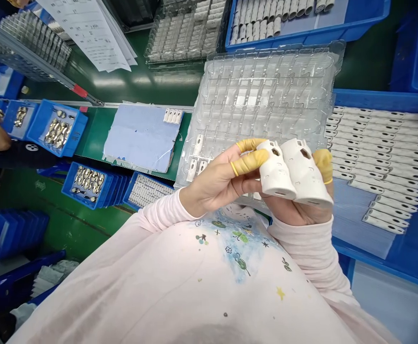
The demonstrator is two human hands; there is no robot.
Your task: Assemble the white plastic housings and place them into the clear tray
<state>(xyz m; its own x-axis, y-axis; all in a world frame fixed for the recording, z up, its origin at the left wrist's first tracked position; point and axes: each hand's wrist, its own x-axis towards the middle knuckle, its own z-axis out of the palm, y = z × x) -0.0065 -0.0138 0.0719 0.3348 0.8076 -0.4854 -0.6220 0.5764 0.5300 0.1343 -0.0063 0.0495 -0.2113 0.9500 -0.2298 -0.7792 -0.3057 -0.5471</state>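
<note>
The left hand (219, 179) grips a white plastic tube (275, 169), the right hand (298, 212) a second white tube (304, 169), above a clear plastic tray (266, 91) on a green table (90, 134) among blue plastic bins (384, 102).

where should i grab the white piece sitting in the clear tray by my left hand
Probably pinch the white piece around its long middle, coming straight down from above with the left hand. It lies lengthwise in a pocket of the clear plastic tray, so its upper side is free, while the pocket walls likely crowd the ends.
</note>
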